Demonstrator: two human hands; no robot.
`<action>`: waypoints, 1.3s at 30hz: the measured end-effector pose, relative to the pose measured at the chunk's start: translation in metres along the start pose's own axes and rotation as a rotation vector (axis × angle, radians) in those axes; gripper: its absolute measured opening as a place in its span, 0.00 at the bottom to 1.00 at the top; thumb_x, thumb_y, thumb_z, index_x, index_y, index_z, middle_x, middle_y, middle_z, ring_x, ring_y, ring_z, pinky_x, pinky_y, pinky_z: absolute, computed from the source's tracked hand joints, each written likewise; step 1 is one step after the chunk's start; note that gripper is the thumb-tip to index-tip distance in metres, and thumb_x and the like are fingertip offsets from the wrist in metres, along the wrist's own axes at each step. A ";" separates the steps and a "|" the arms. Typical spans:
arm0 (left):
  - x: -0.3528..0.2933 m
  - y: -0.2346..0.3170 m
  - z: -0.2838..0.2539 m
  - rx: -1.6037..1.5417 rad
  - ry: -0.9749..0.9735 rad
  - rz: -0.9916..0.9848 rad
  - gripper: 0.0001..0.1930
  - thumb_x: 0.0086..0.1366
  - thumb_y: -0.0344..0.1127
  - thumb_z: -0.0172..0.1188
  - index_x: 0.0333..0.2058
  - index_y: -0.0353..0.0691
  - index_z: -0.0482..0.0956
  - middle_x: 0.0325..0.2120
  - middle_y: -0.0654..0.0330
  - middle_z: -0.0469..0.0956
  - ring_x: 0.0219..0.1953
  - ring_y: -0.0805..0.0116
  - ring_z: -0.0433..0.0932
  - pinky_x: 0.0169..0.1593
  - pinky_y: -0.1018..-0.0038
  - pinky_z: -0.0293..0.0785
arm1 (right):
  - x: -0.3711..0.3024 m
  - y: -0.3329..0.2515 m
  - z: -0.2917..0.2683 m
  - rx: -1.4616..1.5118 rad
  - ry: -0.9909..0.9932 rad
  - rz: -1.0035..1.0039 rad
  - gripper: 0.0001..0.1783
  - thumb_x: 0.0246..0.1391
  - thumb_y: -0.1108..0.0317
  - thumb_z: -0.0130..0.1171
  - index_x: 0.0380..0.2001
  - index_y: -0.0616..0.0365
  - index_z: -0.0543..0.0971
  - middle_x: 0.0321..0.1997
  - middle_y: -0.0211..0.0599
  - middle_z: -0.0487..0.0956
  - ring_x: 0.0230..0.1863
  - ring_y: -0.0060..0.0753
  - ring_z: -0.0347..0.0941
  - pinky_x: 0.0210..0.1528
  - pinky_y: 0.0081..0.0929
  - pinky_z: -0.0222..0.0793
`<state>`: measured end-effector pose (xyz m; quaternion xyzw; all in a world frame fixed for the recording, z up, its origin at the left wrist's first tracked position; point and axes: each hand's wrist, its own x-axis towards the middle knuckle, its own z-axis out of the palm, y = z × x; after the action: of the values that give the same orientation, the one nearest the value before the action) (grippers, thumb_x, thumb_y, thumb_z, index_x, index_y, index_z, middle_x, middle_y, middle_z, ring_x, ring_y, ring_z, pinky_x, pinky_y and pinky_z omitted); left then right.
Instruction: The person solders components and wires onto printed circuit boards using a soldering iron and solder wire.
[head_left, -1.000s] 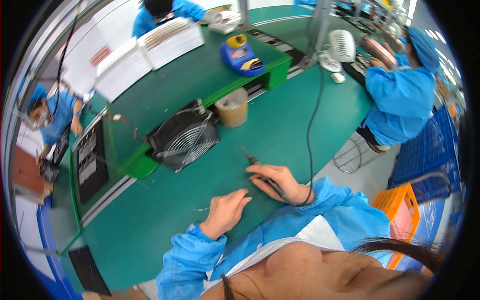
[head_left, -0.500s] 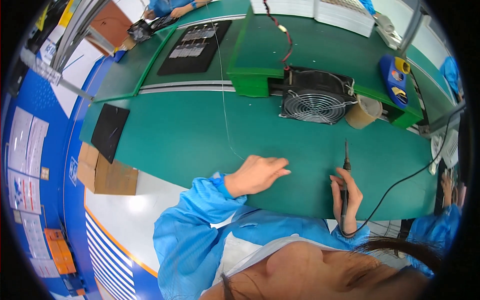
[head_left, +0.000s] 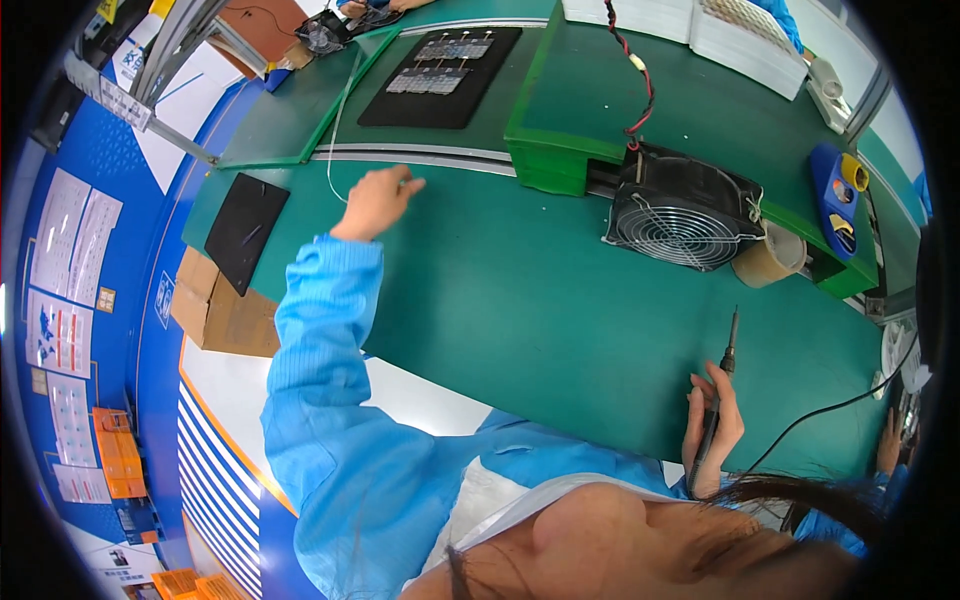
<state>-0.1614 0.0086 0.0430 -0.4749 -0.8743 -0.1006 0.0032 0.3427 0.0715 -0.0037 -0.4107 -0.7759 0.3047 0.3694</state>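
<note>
Nearest to us, at about 4 o'clock by the bench edge, our right hand is closed round the handle of the soldering iron. Its tip points away toward 12 o'clock and rests on or just above the green bench, and its dark cable trails off toward 3 o'clock. Farther out, at about 10 o'clock, our left arm is stretched full length. The left hand lies knuckles up, its fingers drawn loosely together, thumb and forefinger meeting toward the metal rail. The thin white wire curves down to the hand from 11 o'clock and ends at its far side. Whether the fingertips have actually caught it we cannot tell. We judge the step in hand to be the reach for that wire, with the iron parked in wait. A sure pinch on so fine a strand calls for the fingertips to close right at its end while the iron's tip stays clear of the sleeve. Beyond, a black mat lies at 9 o'clock, a black fan and a tape roll at 2 o'clock, and a dark parts tray at 12 o'clock.
</note>
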 end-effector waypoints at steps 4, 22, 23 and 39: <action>0.053 -0.051 0.007 0.027 0.079 -0.170 0.16 0.62 0.49 0.60 0.37 0.41 0.81 0.33 0.51 0.82 0.41 0.48 0.80 0.43 0.56 0.74 | 0.001 0.000 0.002 -0.005 0.005 0.004 0.17 0.57 0.83 0.53 0.51 0.68 0.73 0.49 0.50 0.79 0.42 0.37 0.81 0.41 0.28 0.77; 0.186 -0.113 0.049 -0.016 0.228 -0.591 0.44 0.50 0.64 0.67 0.54 0.31 0.74 0.52 0.44 0.75 0.54 0.48 0.74 0.58 0.62 0.70 | -0.016 0.023 0.003 -0.136 0.039 0.097 0.20 0.57 0.83 0.50 0.54 0.65 0.72 0.51 0.50 0.78 0.40 0.35 0.81 0.35 0.25 0.77; 0.187 -0.112 0.048 -0.021 0.225 -0.587 0.44 0.50 0.64 0.67 0.54 0.31 0.74 0.52 0.44 0.75 0.54 0.48 0.74 0.58 0.62 0.70 | -0.016 0.021 0.004 -0.131 0.049 0.061 0.20 0.57 0.83 0.50 0.54 0.65 0.72 0.51 0.50 0.78 0.39 0.35 0.81 0.35 0.25 0.77; 0.074 -0.135 -0.024 -1.223 0.247 -0.587 0.15 0.58 0.37 0.68 0.22 0.43 0.69 0.11 0.70 0.57 0.11 0.79 0.52 0.15 0.76 0.43 | -0.002 0.002 0.004 -0.096 0.027 0.021 0.19 0.58 0.84 0.52 0.53 0.66 0.72 0.47 0.47 0.79 0.40 0.33 0.81 0.35 0.23 0.76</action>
<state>-0.3165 -0.0059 0.0502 -0.1199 -0.7461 -0.6259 -0.1930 0.3409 0.0705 -0.0081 -0.4401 -0.7803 0.2654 0.3564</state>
